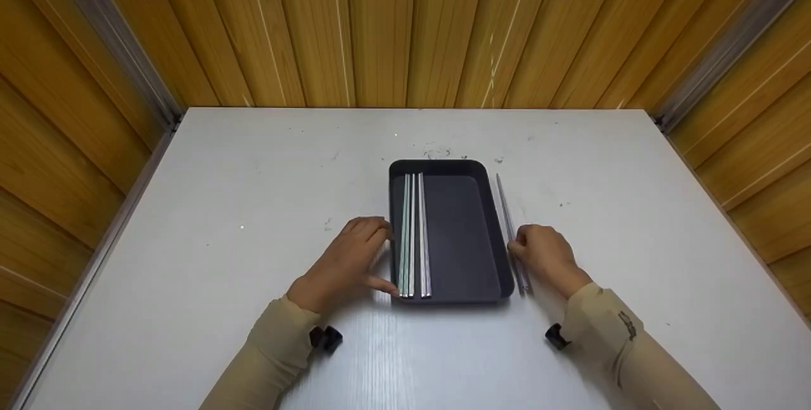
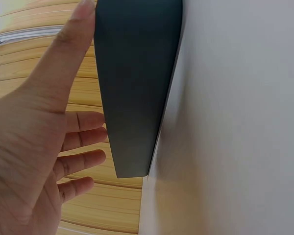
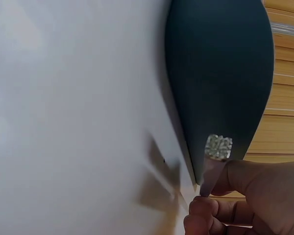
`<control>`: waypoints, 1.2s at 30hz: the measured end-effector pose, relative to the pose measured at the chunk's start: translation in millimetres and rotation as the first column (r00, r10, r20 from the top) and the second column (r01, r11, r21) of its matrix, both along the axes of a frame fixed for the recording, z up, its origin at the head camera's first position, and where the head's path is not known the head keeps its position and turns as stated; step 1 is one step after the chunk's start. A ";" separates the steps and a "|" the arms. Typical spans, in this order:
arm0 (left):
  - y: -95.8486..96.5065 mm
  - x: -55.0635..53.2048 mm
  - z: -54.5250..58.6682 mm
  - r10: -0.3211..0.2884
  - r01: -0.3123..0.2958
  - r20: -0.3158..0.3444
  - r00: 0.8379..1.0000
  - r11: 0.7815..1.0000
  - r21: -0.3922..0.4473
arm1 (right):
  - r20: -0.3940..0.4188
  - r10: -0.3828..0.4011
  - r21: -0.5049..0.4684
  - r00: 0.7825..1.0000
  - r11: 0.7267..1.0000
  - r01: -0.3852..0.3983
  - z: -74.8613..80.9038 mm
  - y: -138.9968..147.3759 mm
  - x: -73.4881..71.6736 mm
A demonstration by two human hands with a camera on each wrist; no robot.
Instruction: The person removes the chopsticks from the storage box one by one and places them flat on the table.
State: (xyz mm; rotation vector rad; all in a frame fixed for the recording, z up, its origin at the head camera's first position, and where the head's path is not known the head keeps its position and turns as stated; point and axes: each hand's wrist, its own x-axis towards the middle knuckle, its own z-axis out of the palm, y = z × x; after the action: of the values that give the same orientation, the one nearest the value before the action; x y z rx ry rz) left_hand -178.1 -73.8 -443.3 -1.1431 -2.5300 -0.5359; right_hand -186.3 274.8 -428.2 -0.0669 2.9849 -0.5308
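Observation:
A dark rectangular tray (image 1: 466, 239) lies on the white table, with several slim chopsticks (image 1: 425, 232) lengthwise along its left side; some look greenish, others silvery or pale pink. At the tray's left side, my left hand (image 1: 351, 251) has its thumb at the near corner of the rim and its other fingers relaxed against the wall. My right hand (image 1: 548, 251) pinches a pale metallic chopstick (image 1: 504, 204) just outside the tray's right wall, roughly parallel to it. The right wrist view shows its square, patterned end (image 3: 218, 147) beyond the thumb and fingers.
The white table (image 1: 285, 175) extends around the tray, with small dark marks behind it. Wood-patterned panels (image 1: 380, 30) stand along the back and both sides. Each wrist carries a small black camera, seen beside the left sleeve (image 1: 279, 340) and the right sleeve (image 1: 608, 327).

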 end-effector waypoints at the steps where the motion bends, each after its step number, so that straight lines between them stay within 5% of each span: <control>1: 0.0 0.4 0.1 0.002 -0.002 -0.002 1.000 1.000 -0.002 | 0.001 0.000 -0.002 1.000 1.000 0.000 -0.8 -0.1 0.1; 36: 8.0 0.4 5.6 -0.026 0.026 -0.026 0.999 1.000 0.006 | 0.063 0.004 0.033 0.998 0.999 -0.006 1.0 8.5 5.5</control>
State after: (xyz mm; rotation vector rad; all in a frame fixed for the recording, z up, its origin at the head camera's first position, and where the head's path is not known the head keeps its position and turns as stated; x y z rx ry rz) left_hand -177.7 -65.9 -437.8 -1.1748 -2.4931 -0.5323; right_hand -180.8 283.3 -427.1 -0.0534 2.9306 -0.4736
